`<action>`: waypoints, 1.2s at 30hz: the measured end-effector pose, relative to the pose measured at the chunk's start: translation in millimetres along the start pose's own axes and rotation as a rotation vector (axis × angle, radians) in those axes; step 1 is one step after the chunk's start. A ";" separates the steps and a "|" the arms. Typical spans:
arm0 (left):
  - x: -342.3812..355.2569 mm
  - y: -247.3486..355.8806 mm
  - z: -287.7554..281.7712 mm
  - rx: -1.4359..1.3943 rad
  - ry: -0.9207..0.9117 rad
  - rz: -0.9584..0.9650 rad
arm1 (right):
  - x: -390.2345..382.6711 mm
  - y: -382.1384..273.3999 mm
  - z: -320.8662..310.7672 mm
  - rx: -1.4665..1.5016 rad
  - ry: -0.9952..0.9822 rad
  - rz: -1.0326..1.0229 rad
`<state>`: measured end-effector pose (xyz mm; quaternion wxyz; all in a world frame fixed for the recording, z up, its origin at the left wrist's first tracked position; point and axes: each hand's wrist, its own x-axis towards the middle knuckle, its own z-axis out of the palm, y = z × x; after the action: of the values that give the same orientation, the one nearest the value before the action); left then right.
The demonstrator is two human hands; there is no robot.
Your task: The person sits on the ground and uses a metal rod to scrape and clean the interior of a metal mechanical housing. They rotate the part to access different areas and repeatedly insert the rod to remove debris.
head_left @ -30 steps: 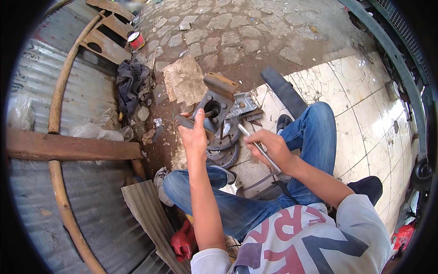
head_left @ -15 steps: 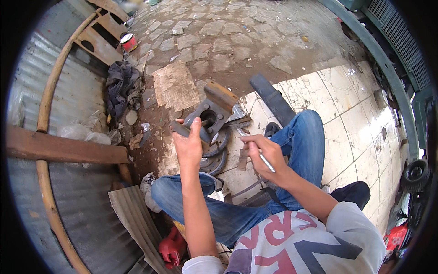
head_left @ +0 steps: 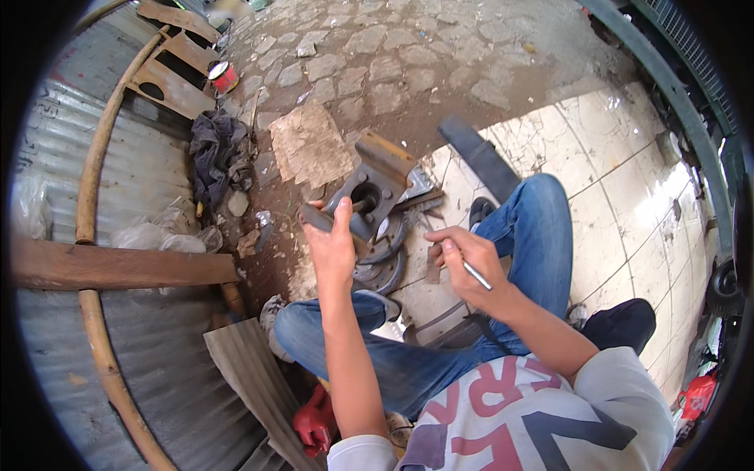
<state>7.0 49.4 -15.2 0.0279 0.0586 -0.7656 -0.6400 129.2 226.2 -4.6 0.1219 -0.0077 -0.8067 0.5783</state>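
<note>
My left hand [head_left: 331,245] grips a dark metal assembly [head_left: 377,196] with a square bolted plate, a round opening with a shaft in it and a rusty angled piece [head_left: 385,153] on top. My right hand [head_left: 463,263] is closed on a slim silver metal rod [head_left: 477,276], just right of the assembly; the rod's far end is mostly hidden by my fingers. Beneath the assembly lie curved, round metal parts [head_left: 369,275], with a silver bracket [head_left: 420,182] behind it, partly hidden.
A corrugated wall with a wooden beam [head_left: 126,264] is on my left, beside dark cloth [head_left: 216,157]. Cardboard [head_left: 306,141] lies ahead on dirt; a long black bar [head_left: 475,157] is on cracked tiles [head_left: 605,220]. Red objects [head_left: 314,420] sit by my left and right sides.
My right hand has pulled back from the plate with the rod, whose tip is less visible now. My left hand still holds the assembly; the view has shifted slightly.
</note>
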 end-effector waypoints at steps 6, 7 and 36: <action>-8.2 -3.4 0.7 -0.111 0.004 -0.122 | 15.4 12.8 33.7 0.023 -0.066 -0.273; -7.7 -2.1 1.2 -0.092 0.010 -0.131 | 14.4 17.0 31.1 0.009 -0.074 -0.301; -18.5 -52.8 -13.2 -0.264 0.071 -0.051 | 59.4 6.4 72.8 0.163 -0.163 -0.277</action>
<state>29.8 29.6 -64.1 0.0459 0.0966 -0.6716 -0.7332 55.8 169.7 -21.4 0.1345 0.1603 -0.7576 0.6182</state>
